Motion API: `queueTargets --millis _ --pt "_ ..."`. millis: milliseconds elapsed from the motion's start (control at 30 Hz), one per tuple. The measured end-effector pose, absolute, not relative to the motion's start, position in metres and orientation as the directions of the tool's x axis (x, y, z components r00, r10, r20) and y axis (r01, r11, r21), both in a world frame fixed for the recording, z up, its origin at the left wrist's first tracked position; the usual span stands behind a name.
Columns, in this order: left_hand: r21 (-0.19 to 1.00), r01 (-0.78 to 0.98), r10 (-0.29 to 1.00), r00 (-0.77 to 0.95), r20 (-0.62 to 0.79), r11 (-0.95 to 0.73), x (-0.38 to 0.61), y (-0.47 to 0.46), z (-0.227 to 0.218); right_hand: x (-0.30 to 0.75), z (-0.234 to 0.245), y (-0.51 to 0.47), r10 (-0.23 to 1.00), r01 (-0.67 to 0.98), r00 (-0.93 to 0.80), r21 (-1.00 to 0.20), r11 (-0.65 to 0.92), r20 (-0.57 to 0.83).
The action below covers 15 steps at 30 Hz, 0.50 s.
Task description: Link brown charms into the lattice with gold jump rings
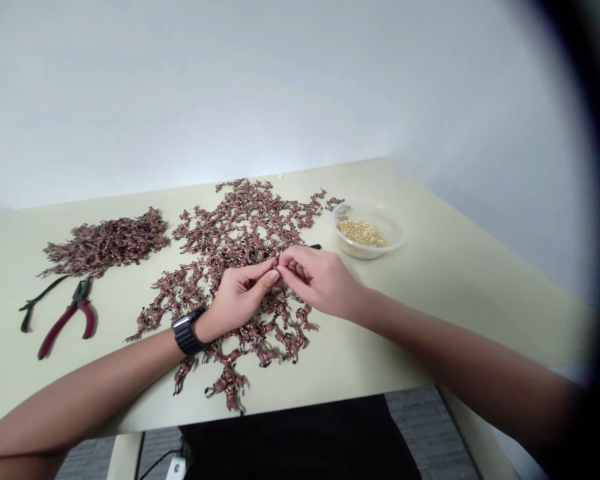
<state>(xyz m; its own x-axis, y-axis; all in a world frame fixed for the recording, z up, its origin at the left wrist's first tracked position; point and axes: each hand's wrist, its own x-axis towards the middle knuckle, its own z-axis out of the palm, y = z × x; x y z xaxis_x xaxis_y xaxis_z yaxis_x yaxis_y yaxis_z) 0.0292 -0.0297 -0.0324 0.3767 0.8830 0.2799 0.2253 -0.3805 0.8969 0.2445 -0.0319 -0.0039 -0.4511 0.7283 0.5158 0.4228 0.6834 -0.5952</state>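
Nearest us, a black link-band watch point(187, 331) circles our left wrist. At the centre of the view, our left hand point(243, 297) and right hand point(320, 280) meet, their fingertips point(274, 275) pinched firmly together on a tiny piece point(281, 261). The fingers hide most of it, so we cannot tell its long axis or which way it points, nor much of how it looks. Under and around our hands, small copper-brown, black-tipped branching pieces point(240, 227) spread across a cream table point(430, 293). At 10 o'clock lies a dense heap point(105, 243) of the same pieces. At 9 o'clock, red-handled pliers point(73, 320) lie beside a black-handled tool point(37, 303). At 2 o'clock, a clear plastic tub point(394, 237) holds golden granules point(360, 233).
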Motion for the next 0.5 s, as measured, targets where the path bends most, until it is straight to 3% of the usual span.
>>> queueTargets --millis 333,500 --pt "0.853 0.283 0.859 0.410 0.306 -0.439 0.0296 -0.0321 -0.0287 0.2452 -0.0062 -0.0284 0.629 0.454 -0.491 -0.438 0.776 0.603" --pt "0.884 0.241 0.870 0.402 0.285 -0.401 0.0299 -0.0313 -0.0275 0.2457 -0.0027 -0.0279 0.717 0.411 -0.450 -0.590 0.695 0.531"
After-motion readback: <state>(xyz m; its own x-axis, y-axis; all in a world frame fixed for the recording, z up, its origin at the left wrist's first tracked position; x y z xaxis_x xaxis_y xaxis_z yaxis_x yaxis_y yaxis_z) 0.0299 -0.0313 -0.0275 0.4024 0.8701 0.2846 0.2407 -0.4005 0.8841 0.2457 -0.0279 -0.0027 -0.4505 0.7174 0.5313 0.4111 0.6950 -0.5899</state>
